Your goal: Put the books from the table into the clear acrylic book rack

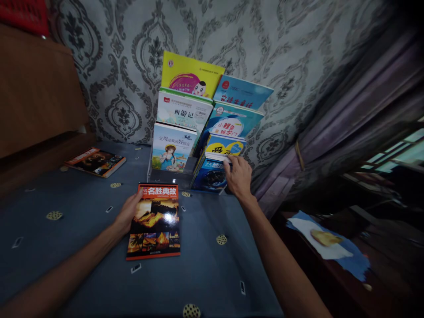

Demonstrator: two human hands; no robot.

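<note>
An orange-and-black book (155, 223) with a fortress wall on its cover is gripped at its left edge by my left hand (128, 210). My right hand (239, 176) is closed on the upper right edge of a dark blue book (209, 176), its fingers over the top. That book leans at the front right of a clear stepped rack (167, 177). Behind it stands a yellow-and-blue book (223, 145). To its left is a pale blue book (174, 148) with a child in a hat on its cover.
Farther back, the rack holds a white-and-green book (183, 110), a teal book (235, 119), a yellow book (192, 70) and a blue book (243, 90). Another dark book (96, 161) lies on the blue cloth (82, 247) at left. A curtain (281, 172) hangs right.
</note>
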